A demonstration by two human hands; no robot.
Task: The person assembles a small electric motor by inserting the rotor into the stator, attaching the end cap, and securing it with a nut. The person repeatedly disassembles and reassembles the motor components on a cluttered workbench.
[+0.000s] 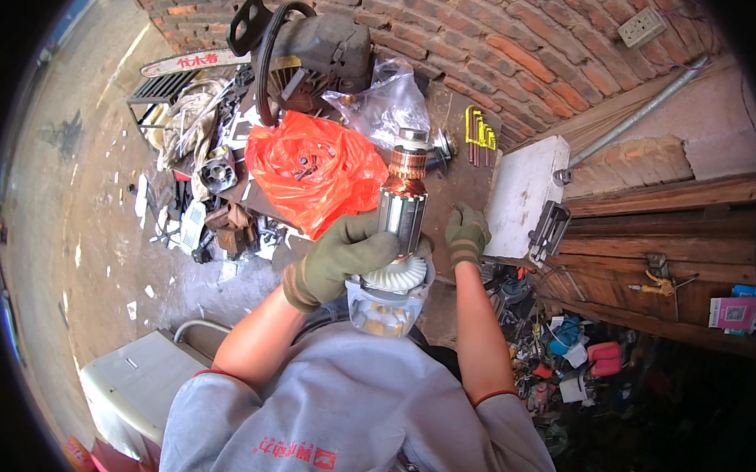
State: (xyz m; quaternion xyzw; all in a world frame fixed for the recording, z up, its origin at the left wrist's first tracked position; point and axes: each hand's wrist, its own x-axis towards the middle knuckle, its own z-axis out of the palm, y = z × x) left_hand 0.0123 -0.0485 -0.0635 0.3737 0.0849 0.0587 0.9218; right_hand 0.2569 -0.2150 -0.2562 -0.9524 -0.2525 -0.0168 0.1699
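My left hand (348, 258), in an olive work glove, is closed around a motor armature (402, 212) and holds it upright above my lap. Its copper commutator is at the top, and a white fan (395, 274) sits below the steel core. Under the fan is a grey gear housing (384, 309), joined to the armature. My right hand (467, 232), gloved alike, is at the bench beside a white box-like block (525, 195). Its fingers are curled together; what they hold, if anything, is too small to make out.
An orange-red plastic bag (314, 171) with small parts lies on the bench. Behind it are a clear bag (387, 103) and a chainsaw (318, 51). Yellow-sleeved hex keys (480, 131) lie by the brick wall (518, 49). Loose parts (218, 172) crowd the left; a white cabinet (140, 377) stands lower left.
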